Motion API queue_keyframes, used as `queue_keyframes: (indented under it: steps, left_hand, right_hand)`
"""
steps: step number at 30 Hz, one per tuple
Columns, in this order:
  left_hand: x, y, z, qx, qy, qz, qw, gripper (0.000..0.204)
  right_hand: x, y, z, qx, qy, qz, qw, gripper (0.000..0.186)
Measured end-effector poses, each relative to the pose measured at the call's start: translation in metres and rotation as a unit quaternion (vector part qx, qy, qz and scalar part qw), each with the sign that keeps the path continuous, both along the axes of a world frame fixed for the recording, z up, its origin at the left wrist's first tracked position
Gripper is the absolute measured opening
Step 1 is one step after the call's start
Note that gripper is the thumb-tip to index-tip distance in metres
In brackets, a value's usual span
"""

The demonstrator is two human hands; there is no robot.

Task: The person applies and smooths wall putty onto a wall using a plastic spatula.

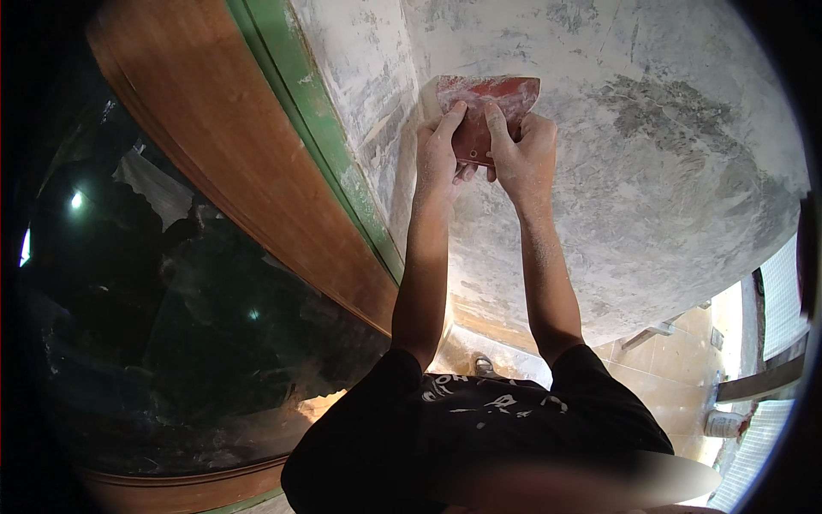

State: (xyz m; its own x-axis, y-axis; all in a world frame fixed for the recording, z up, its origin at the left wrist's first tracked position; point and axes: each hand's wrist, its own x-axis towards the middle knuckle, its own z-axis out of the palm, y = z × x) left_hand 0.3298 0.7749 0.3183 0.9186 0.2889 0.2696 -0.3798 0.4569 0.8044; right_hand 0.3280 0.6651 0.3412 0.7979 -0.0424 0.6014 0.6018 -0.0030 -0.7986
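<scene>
A red flat plate-like tool [486,90], dusted with pale powder and pierced near its lower edge, is held up against the mottled grey-white plastered wall [659,197], near an inside corner. Both dust-covered hands grip it from either side. My left hand [439,150] has its thumb on the face of the tool and its fingers curled behind it. My right hand [522,154] has its thumb on the face too, with the fingers wrapped round behind. Whether the tool's upper edge touches the wall is unclear.
To the left are a green strip [325,158], a wooden frame [197,103] and a dark glossy pane [171,325]. Below are a tiled floor [664,355] and a foot in a sandal [484,367]. At lower right stand a beam [758,381] and a pale bucket [723,424].
</scene>
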Motion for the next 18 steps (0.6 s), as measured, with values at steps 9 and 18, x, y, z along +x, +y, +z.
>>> queue_keyframes:
  steps: [9, 18]
  left_hand:
    - [0.003, -0.003, 0.002, -0.003, -0.005, 0.009, 1.000, 0.031]
    - [0.005, 0.000, 0.032, -0.053, 0.007, 0.077, 0.996, 0.031]
  right_hand:
    - [0.008, -0.002, -0.005, 0.027, 0.020, 0.028, 0.999, 0.044]
    - [0.020, 0.011, 0.011, 0.024, -0.025, -0.010, 0.999, 0.047]
